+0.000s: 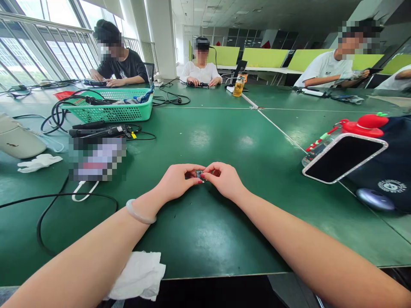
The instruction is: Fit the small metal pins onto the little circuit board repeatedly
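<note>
Just above the green table, my two hands meet at a small dark piece with pale markings, perhaps a little circuit board; its exact kind is too small to tell. My left hand, below a pale bangle on the wrist, pinches it from the left between thumb and fingers. From the other side my right hand closes thumb and fingertips on its right edge. The fingertips cover much of the piece.
Left of my hands lie a phone, black cables, a crumpled tissue and a green basket. Another tissue lies by my left forearm. On the right stand a propped phone and a dark bag. Several people sit around the table.
</note>
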`<state>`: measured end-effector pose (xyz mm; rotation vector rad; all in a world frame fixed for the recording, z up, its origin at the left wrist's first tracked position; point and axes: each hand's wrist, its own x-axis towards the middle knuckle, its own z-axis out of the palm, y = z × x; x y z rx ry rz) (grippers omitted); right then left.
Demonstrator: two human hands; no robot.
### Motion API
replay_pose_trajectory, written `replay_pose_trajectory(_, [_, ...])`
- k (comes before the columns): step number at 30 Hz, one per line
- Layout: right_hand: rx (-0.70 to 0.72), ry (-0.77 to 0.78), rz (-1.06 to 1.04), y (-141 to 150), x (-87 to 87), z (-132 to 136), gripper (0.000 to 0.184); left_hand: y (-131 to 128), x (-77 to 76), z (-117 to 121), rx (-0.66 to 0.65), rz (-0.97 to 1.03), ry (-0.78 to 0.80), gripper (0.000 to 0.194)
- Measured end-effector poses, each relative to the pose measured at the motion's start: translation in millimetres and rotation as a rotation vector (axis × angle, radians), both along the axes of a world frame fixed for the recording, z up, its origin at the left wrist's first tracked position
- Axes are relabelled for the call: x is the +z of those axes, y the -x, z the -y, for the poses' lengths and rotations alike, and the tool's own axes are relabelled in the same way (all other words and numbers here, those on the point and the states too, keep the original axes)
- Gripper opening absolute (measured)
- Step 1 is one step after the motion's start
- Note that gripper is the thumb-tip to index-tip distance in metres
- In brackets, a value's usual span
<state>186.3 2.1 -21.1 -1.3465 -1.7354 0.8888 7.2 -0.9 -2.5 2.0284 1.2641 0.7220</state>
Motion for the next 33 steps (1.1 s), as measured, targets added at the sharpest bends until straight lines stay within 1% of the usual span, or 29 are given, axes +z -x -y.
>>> replay_pose_trajectory(4, [0.014, -0.079, 0.061, 1.1, 3.0, 2.0, 0.015, -0.4, -0.1, 0.7, -0.004, 0.021, -0.028, 0.038])
replay_pose_trajectory(10, [0.022, -0.086, 0.129, -5.8, 5.8, -2.4, 0.014, 0.3, 1.5, 0.3, 0.015, 0.076, -0.064, 0.033])
replay_pose_trajectory(15, [0.032, -0.139, 0.356, -14.1, 2.5, -6.6, 0.011, 2.3, 0.9, -2.5, 0.049, 0.05, -0.04, 0.023])
replay_pose_trajectory(21, [0.085, -0.166, 0.54, -10.0, 3.4, -6.1, 0.015, 2.3, -1.1, -4.2, 0.066, 0.022, -0.015, 0.021])
replay_pose_trajectory(24, [0.112, -0.172, 0.59, -9.3, 3.5, -7.8, 0.018, 2.3, -1.7, -4.8, 0.076, 0.011, -0.006, 0.021])
replay_pose_trajectory(27, [0.123, -0.172, 0.625, -10.1, 3.0, -9.0, 0.017, 2.3, -2.9, -5.3, 0.089, 0.008, 0.013, 0.025])
replay_pose_trajectory(30, [0.132, -0.187, 0.645, -9.8, 3.6, -8.9, 0.014, 2.8, -5.1, -6.0, 0.073, 0.014, 0.05, 0.031])
replay_pose_trajectory(33, [0.164, -0.204, 0.655, -8.0, 4.5, -8.6, 0.016, 3.8, -7.4, -7.0, 0.054, 0.033, 0.076, 0.03])
